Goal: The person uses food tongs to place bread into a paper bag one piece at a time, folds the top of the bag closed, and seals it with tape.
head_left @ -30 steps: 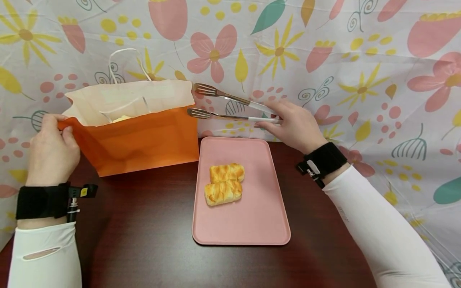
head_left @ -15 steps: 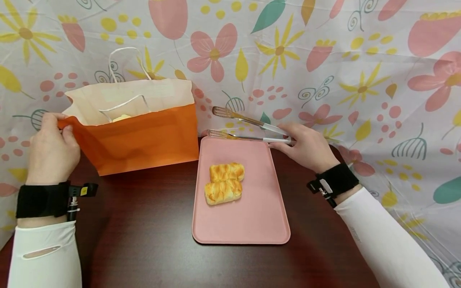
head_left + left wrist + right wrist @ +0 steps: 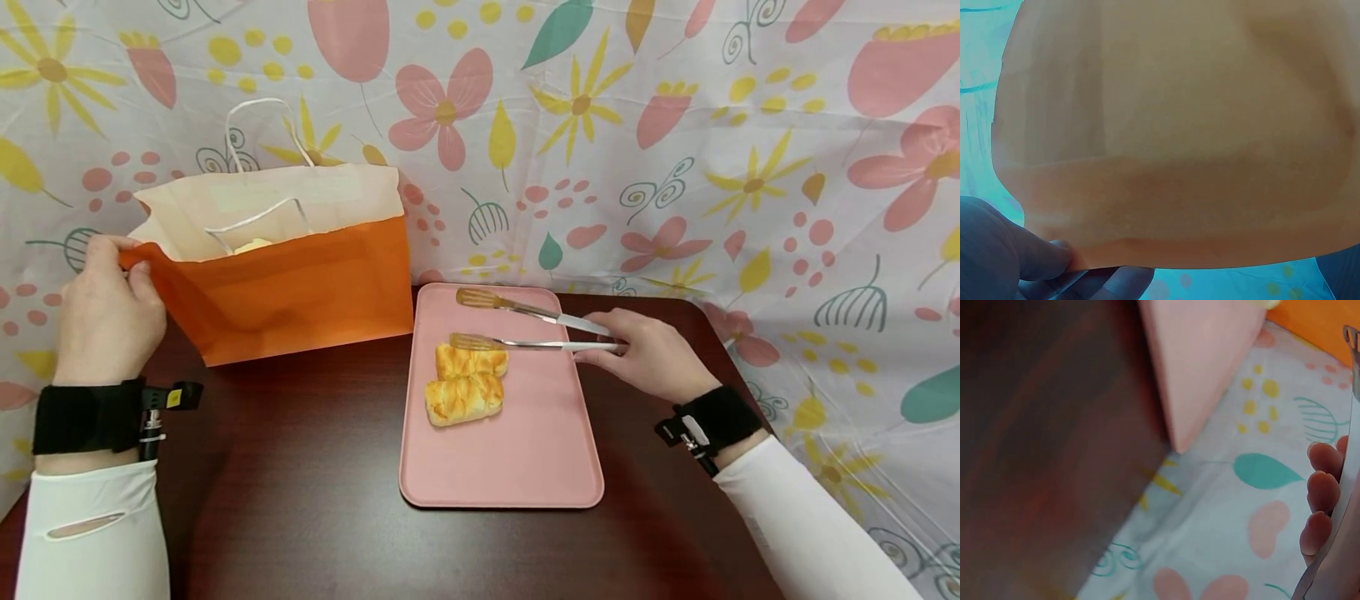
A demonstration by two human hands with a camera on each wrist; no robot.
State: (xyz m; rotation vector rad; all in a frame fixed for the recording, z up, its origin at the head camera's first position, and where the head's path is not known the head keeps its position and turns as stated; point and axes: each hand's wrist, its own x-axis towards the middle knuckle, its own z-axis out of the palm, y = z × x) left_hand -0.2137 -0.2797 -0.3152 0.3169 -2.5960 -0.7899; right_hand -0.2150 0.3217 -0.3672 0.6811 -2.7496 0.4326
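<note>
My left hand [image 3: 112,308] pinches the left edge of an orange paper bag [image 3: 300,287], whose mouth is held apart; in the left wrist view, thumb and fingers grip the bag's rim [image 3: 1197,253]. Something pale yellow [image 3: 253,246] shows inside the bag. My right hand [image 3: 652,354] holds metal tongs [image 3: 532,345] with white handles and fork-like tips, their arms spread. The tips hang over the far part of a pink tray [image 3: 517,467], the lower one just by the rear pastry. Two golden pastries [image 3: 471,360] lie there side by side, the front one [image 3: 465,400] touching the rear one.
The tray rests on a dark wooden table [image 3: 300,467], right of the bag. Behind them hangs a white cloth [image 3: 585,167] with a flower print. A white twisted handle [image 3: 258,218] crosses the bag's mouth, and another stands up behind it.
My right hand has moved the tongs rightward and down, away from the bag's right edge to above the tray. My left hand, the bag and the pastries stay put.
</note>
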